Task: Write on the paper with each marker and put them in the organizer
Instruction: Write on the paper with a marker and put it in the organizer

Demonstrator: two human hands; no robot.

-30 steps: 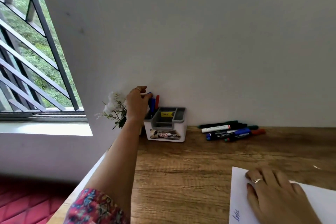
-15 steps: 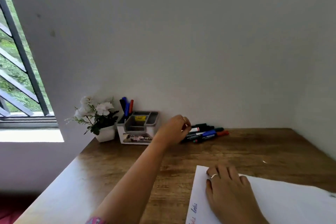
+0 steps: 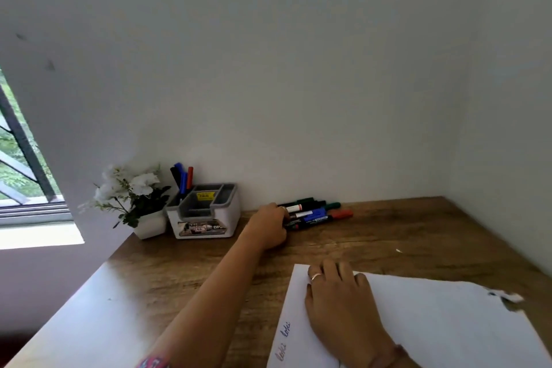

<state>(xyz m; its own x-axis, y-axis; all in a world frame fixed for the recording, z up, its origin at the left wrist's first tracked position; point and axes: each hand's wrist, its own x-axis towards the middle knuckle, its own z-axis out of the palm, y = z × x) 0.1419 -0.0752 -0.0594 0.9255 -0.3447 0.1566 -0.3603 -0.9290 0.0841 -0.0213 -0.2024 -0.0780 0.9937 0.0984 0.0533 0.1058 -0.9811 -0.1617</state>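
Reaching on from the organizer [image 3: 206, 212], left hand [image 3: 268, 225] now curls its fingers [image 3: 282, 210] onto the marker pile [image 3: 313, 213] at centre frame; grasp unclear. Right hand [image 3: 340, 305] lies flat on the paper [image 3: 448, 326]. Markers look light, stiff, slick: pinch mid-barrel.

**Wood, paper and plastic**

The worktop [image 3: 388, 236] is brown wood with visible grain and a dull sheen. The paper [image 3: 433, 323] is matt white, torn at its right edge. The organizer [image 3: 206, 212] is smooth white and grey plastic. The markers [image 3: 313, 213] have glossy plastic barrels.
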